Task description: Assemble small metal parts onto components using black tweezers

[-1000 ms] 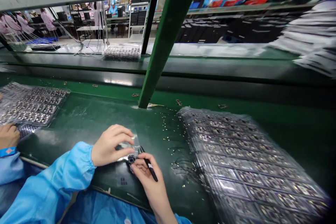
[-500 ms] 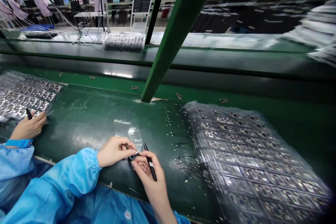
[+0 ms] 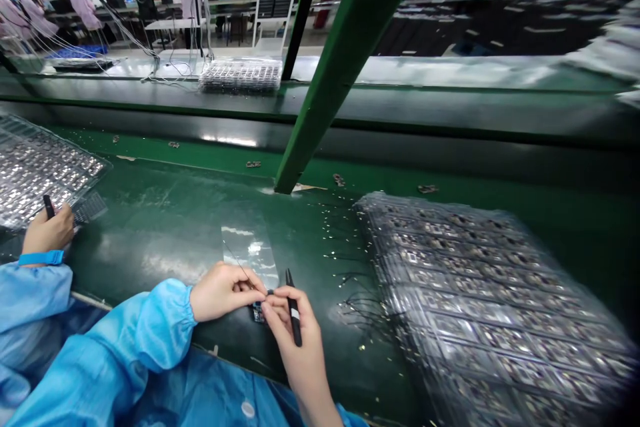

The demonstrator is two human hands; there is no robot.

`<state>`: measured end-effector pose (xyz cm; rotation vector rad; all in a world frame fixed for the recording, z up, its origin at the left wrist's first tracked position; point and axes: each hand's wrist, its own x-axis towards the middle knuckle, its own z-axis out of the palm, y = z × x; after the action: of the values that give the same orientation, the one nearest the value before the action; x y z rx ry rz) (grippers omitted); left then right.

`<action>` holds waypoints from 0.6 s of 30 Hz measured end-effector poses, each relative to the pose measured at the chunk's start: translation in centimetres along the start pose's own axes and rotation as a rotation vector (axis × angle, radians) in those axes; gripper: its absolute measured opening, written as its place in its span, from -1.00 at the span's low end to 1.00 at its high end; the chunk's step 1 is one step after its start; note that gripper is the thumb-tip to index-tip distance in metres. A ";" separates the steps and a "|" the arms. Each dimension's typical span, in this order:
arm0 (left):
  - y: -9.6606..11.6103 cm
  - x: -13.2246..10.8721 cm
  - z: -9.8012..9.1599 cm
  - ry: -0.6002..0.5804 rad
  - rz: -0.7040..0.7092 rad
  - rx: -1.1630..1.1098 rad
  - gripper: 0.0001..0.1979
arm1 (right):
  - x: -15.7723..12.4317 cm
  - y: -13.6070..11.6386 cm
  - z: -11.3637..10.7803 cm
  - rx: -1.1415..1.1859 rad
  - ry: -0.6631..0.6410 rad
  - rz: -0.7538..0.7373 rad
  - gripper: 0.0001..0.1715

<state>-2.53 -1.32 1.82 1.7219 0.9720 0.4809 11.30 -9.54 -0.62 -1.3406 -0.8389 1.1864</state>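
A small circuit board (image 3: 258, 313) is held just above the green bench, partly hidden by my fingers. My left hand (image 3: 225, 290) pinches its upper edge with thumb and forefinger. A thin dark wire (image 3: 234, 257) rises up and left from those fingers. The fingertips of my right hand (image 3: 297, 320) meet the left ones at the board. Black tweezers (image 3: 294, 312) with a white band also sit in the right hand, tips pointing up and away from the board. Behind the hands, a clear plastic sheet (image 3: 250, 250) lies flat on the bench.
Stacked clear trays of boards (image 3: 470, 293) fill the right side, with loose black wires (image 3: 350, 277) beside them. At left, a co-worker's hand (image 3: 50, 230) with a black tool is near another tray (image 3: 45, 167). A green post (image 3: 340, 60) rises from the bench.
The board now shows more below my fingers. My right hand's tweezers stand more upright. The co-worker's hand has shifted left, and the tray beside it looks tilted up. The view has shifted slightly.
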 end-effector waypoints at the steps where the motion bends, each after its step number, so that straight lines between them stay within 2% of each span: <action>1: -0.1 0.0 0.0 -0.003 0.023 0.018 -0.84 | 0.0 0.0 0.0 0.009 0.008 0.002 -0.69; 5: -0.3 -0.1 0.2 0.016 0.063 0.065 -0.85 | -0.2 0.3 0.4 0.056 0.070 0.011 -0.66; 10: -0.3 -0.1 0.4 0.035 -0.008 0.118 -0.85 | -0.4 0.9 0.7 0.043 0.142 0.001 -0.58; 14: -0.3 -0.1 0.4 -0.002 -0.015 0.163 -0.85 | -0.5 1.4 0.7 0.031 0.159 -0.013 -0.53; 18: -1.0 -0.2 0.5 0.010 0.004 0.117 -0.83 | -0.4 1.4 0.7 0.072 0.161 -0.002 -0.46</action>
<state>-2.64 -1.70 0.73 1.8276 1.0208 0.4428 10.35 -9.94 -1.80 -1.3558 -0.6763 1.0814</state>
